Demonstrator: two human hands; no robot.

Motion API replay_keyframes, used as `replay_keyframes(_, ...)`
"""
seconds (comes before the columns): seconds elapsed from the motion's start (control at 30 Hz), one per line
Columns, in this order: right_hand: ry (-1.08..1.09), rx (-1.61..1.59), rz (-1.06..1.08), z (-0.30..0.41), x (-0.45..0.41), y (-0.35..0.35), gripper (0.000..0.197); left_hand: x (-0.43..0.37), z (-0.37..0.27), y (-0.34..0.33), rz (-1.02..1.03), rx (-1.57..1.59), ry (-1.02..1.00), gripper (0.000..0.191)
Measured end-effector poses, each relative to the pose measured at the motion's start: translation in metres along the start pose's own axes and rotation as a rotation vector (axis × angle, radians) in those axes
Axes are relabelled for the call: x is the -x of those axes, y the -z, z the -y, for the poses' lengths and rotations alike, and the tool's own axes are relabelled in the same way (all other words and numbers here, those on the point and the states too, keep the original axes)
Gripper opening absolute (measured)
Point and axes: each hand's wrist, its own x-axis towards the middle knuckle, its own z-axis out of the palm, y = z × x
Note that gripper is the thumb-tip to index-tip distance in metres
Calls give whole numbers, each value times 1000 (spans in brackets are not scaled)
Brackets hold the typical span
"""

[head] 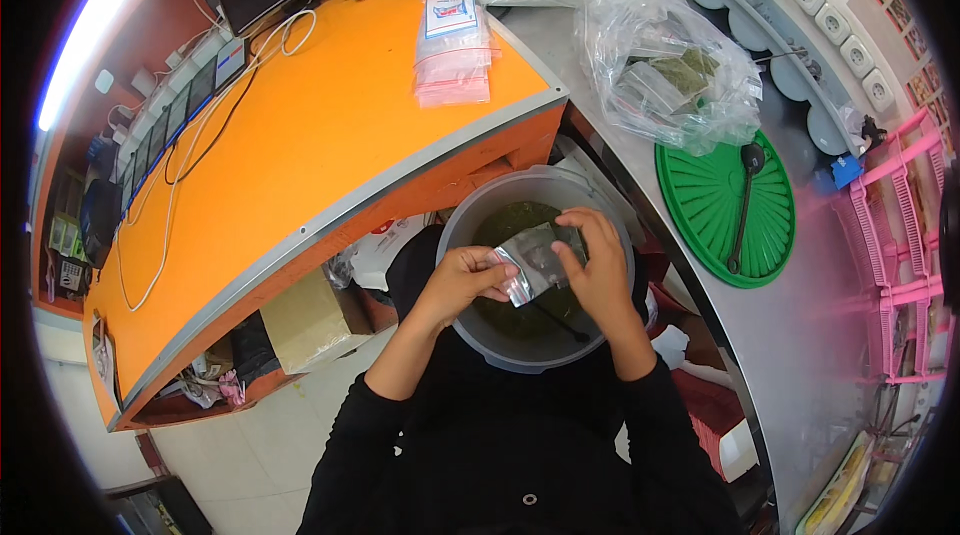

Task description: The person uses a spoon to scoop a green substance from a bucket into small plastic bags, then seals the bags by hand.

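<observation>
My left hand (pixel 471 276) pinches a small clear zip-lock plastic bag (pixel 531 261) near its zip edge. The fingers of my right hand (pixel 600 257) are spread around the bag's other end; whether they touch the plastic is hard to tell. Both hands are over a translucent plastic tub (pixel 466 340) at my lap. Dry green flakes, like crushed herbs (pixel 517 214), cover its bottom. A dark long-handled spoon (pixel 559 323) lies in the tub, partly hidden by the bag.
On the orange desk (pixel 322 129) lies a stack of zip-lock bags (pixel 453 73). The grey counter (pixel 810 355) holds a green lid (pixel 705 220) with a black spoon (pixel 745 208) on it. Behind it sits a large clear bag (pixel 600 69) containing filled packets (pixel 679 77). Pink plastic racks (pixel 892 235) stand at right.
</observation>
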Motion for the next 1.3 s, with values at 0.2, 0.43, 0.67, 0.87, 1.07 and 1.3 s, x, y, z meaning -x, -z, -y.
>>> replay_keyframes(0.2, -290, -388, 139, 31, 23, -6, 18, -2, 2, -14, 48, 274, -34, 13)
replay_keyframes(0.43, -200, -239, 237, 37, 28, -5, 23, -1, 11, -18, -20, -49, -213, 12)
replay_keyframes(0.67, -478, -493, 317, 21, 31, -3, 15, 0, 10, -26, -46, -298, -308, 17)
replay_keyframes(0.87, -194, 47, 105, 22, 30, -17, 6, 1, 20, -36, -281, -743, -549, 15)
replay_keyframes(1.07, 452, 194, 353, 37, 28, 10, 17, 9, -16, -3, 44, -642, -134, 15)
replay_keyframes(1.3, 586, -100, 653, 64, 40, 16, 17, 43, -61, 5, 379, -1023, -208, 17)
